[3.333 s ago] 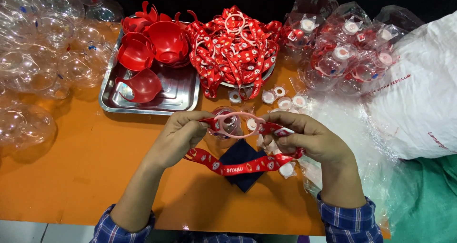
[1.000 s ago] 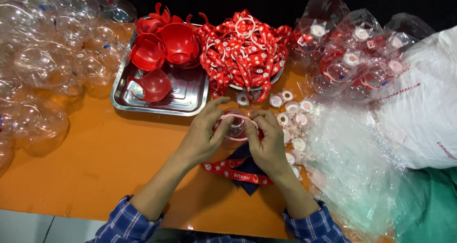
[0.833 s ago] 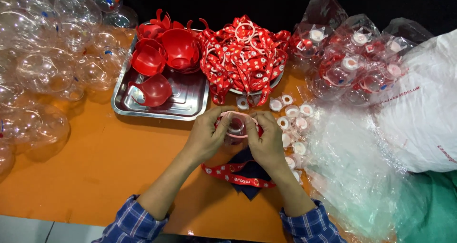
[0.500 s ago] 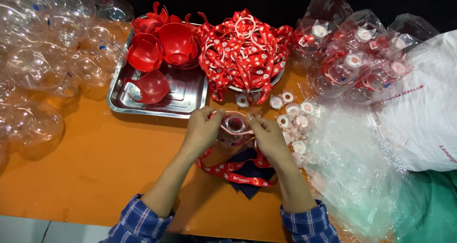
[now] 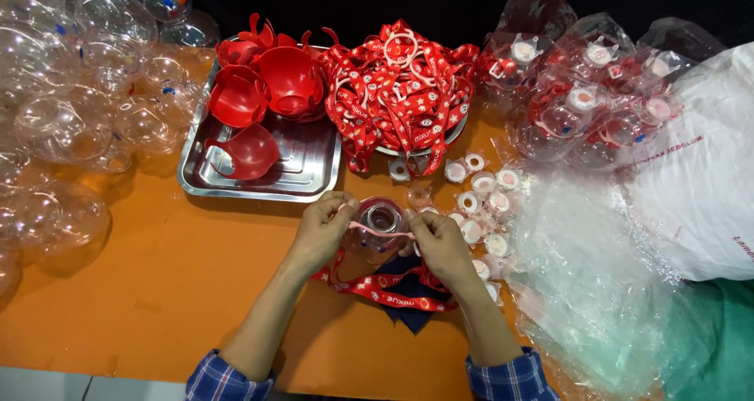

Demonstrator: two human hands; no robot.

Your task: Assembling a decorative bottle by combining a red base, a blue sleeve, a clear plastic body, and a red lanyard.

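Both hands moved closer together since 3.3 s ago. Left hand point(image 5: 320, 230) & right hand point(image 5: 441, 244) pinch pink ring point(image 5: 382, 228) over clear ball point(image 5: 378, 227), mid-tabletop near tray point(image 5: 314, 177). Red strap point(image 5: 393, 287) hangs below. Step looks like fitting the ring; next likely needs a firm push.

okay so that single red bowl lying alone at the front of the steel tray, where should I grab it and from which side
Take the red bowl by its upper rim, coming from above. It lies tilted with its opening facing up and apart from the stacked red bowls, so a thumb can likely slip inside the rim without hitting the steel tray.
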